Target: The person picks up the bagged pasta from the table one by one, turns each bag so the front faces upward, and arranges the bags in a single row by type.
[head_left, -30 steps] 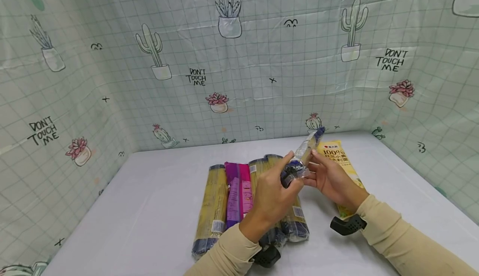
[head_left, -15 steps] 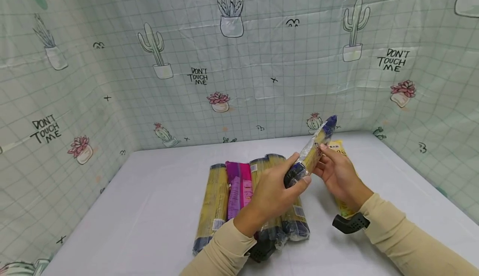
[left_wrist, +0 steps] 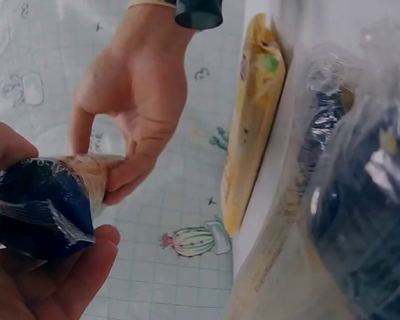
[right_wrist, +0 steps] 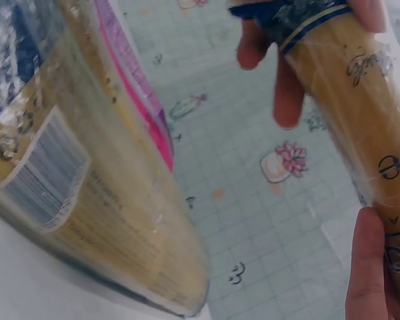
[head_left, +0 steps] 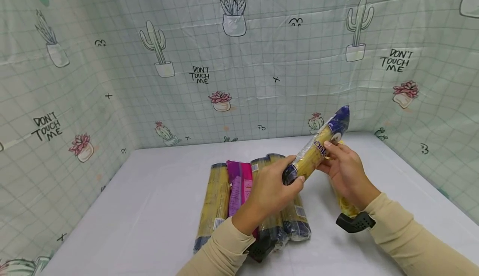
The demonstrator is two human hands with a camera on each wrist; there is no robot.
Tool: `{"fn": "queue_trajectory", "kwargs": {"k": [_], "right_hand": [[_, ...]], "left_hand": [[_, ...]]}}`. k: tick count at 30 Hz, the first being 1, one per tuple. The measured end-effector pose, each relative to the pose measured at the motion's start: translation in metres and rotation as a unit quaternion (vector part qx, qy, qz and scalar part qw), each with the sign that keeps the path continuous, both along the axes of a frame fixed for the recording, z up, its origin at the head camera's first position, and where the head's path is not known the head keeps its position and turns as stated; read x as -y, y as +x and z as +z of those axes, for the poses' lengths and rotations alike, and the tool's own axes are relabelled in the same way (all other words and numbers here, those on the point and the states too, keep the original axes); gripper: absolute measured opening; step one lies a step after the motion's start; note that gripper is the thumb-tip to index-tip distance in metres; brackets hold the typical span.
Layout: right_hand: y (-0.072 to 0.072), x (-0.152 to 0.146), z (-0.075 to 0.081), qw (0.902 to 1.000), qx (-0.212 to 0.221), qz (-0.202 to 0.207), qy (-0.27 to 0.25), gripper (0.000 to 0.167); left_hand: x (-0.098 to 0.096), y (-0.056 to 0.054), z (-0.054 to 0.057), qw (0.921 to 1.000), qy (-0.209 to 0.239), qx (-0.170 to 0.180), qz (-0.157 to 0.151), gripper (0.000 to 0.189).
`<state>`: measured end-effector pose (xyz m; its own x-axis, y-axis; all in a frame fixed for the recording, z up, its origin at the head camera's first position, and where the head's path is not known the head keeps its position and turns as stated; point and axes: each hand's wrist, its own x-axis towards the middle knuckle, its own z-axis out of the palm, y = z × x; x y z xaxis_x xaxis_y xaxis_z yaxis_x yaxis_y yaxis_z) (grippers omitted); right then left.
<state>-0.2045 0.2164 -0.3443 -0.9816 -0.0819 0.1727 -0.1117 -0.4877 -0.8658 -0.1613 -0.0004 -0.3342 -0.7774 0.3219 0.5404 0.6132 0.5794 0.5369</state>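
Observation:
Both hands hold a packet of spaghetti (head_left: 313,153) above the table, its far end tilted up and to the right. My left hand (head_left: 268,193) grips the near dark-blue end, fingers and thumb round it, as the blue wrapper end (left_wrist: 43,210) in the left wrist view also shows. My right hand (head_left: 348,176) pinches the packet near its middle, thumb on the printed face. Seen from the right wrist, the yellow spaghetti section (right_wrist: 347,87) runs between the two hands. Beneath the left forearm lie more spaghetti packets, partly hidden.
On the white table (head_left: 161,193) a row holds a spaghetti packet (head_left: 214,197) at left, a purple-pink packet (head_left: 239,178), and two more spaghetti packets, the rightmost (head_left: 297,218) among them. A yellow packet (head_left: 348,205) lies behind the right hand. A patterned cloth (head_left: 254,60) hangs around the table.
The held packet has turned and swung up to the right, showing more of its printed face. My right hand has shifted right with it; the left hand stays nearly in place.

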Motion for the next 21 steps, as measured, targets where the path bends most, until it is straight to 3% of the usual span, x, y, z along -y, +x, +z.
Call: {"fn": "queue_trajectory", "kwargs": {"k": [4, 11, 15, 21], "right_hand": [[0.003, 0.000, 0.007, 0.9995, -0.007, -0.021, 0.023, 0.041], [0.004, -0.001, 0.010, 0.9968, -0.005, -0.040, 0.070, 0.045], [0.004, -0.001, 0.010, 0.9963, -0.006, -0.042, 0.075, 0.046], [0.006, -0.002, 0.012, 0.9951, 0.001, -0.052, 0.084, 0.046]], "left_hand": [[0.001, 0.002, 0.005, 0.9995, -0.010, 0.029, 0.003, 0.050], [0.000, 0.009, 0.012, 0.9944, -0.070, 0.078, 0.013, 0.050], [0.000, 0.009, 0.013, 0.9924, -0.063, 0.106, 0.008, 0.053], [-0.002, 0.008, 0.011, 0.9939, -0.056, 0.095, 0.001, 0.058]]}}
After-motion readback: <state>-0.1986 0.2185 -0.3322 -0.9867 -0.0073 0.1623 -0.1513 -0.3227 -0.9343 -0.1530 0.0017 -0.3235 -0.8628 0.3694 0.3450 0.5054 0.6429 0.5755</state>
